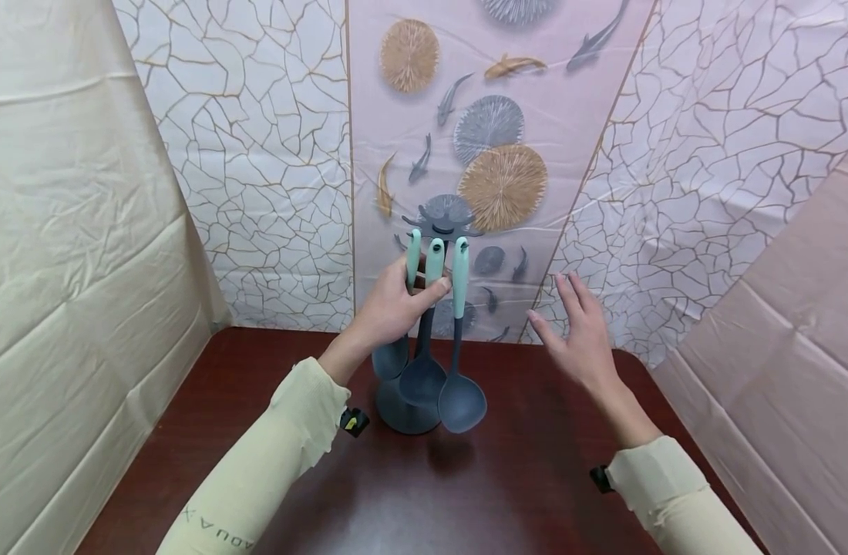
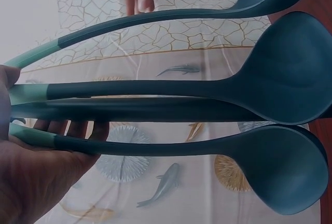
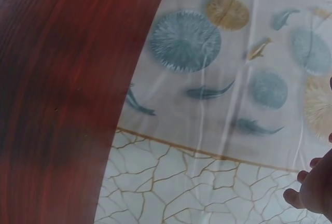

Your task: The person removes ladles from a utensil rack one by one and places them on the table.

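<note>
Left forearm (image 1: 257,455) sleeved, angled up from lower left; left wrist (image 1: 348,354) bare. Left hand (image 1: 396,304) raised near centre, gripping: left thumb (image 1: 434,293) across the front, pointing right and slightly up, left fingers (image 2: 99,130) behind. Right forearm (image 1: 681,493) sleeved, in from lower right; right wrist (image 1: 628,408) bare. Right hand (image 1: 578,335) raised, well apart from the left: right thumb (image 1: 545,330) out sideways, right fingers (image 1: 568,294) extended upward. Right wrist view: only part of it, lower right edge.

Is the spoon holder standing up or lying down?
Standing up: the holder has its hooked top above its round base. It slants in the head view; whether the base sits flat, I can't tell.
</note>
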A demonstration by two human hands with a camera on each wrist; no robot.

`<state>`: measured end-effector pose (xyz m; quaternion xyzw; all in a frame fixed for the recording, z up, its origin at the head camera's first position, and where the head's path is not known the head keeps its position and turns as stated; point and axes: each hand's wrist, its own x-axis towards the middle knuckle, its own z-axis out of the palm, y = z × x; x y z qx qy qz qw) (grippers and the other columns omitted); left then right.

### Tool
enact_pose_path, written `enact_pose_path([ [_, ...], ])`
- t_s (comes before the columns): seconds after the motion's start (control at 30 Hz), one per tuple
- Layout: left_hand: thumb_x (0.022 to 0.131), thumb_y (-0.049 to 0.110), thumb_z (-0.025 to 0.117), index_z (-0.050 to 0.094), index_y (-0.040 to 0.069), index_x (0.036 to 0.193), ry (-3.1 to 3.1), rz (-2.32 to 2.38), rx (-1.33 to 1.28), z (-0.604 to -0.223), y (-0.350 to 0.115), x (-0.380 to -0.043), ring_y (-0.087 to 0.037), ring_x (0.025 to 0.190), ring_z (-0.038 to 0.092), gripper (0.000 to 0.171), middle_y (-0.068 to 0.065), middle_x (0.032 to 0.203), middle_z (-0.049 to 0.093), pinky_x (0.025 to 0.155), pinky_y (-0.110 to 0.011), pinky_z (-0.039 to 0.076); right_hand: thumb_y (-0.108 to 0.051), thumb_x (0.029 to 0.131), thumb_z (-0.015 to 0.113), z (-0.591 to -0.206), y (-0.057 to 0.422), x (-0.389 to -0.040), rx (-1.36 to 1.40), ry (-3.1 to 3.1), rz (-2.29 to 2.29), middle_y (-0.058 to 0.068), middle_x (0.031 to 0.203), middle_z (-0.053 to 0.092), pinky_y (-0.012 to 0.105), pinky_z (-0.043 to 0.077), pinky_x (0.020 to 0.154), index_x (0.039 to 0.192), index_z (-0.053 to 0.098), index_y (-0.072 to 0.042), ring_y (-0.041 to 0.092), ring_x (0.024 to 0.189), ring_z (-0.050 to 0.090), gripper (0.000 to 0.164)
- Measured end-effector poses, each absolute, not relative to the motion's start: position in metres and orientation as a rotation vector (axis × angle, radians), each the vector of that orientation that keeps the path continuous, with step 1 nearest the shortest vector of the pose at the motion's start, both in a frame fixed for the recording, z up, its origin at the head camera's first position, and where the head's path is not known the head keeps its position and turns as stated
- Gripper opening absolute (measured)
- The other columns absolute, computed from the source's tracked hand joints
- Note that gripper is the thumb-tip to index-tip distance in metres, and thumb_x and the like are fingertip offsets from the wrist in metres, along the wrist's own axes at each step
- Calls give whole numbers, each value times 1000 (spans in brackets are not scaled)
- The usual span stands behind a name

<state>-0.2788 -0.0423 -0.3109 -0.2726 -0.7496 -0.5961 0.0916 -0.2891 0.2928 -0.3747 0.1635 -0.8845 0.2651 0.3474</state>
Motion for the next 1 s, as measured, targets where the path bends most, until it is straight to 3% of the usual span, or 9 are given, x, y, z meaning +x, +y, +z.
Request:
enact_pose_path([
  [0.23, 103, 33, 70, 59, 12, 115, -2234, -1761, -802, -311, -41, -279, -23, 81, 60, 26, -8, 88, 65, 77, -40, 51, -32, 96, 78, -367, 282, -285, 457, -2277, 713, 18, 167, 38, 70, 32, 113, 161, 45, -10, 46, 150, 37, 76],
  [0.6, 104, 31, 70, 59, 12, 112, -2210, -1768, -818, -311, -40, -281, -22, 73, 52, 24, -6, 78, 55, 72, -38, 45, -34, 96, 77, -358, 257, -281, 540, -2218, 789, 12, 164, 45, 64, 33, 117, 160, 47, -11, 38, 150, 41, 74],
  [0.83, 104, 28, 69, 55, 10, 102, -2186, -1768, -851, -313, -41, -280, -23, 66, 44, 24, -5, 73, 45, 68, -37, 40, -35, 98, 76, -351, 247, -276, 564, -2222, 800, 11, 165, 43, 65, 34, 116, 162, 45, -13, 36, 151, 40, 74],
  [1.0, 104, 29, 69, 56, 10, 104, -2190, -1763, -842, -313, -41, -279, -21, 67, 47, 23, -3, 75, 49, 69, -37, 41, -33, 97, 77, -347, 239, -272, 593, -2183, 815, 10, 164, 46, 63, 37, 115, 161, 46, -17, 34, 150, 42, 73],
])
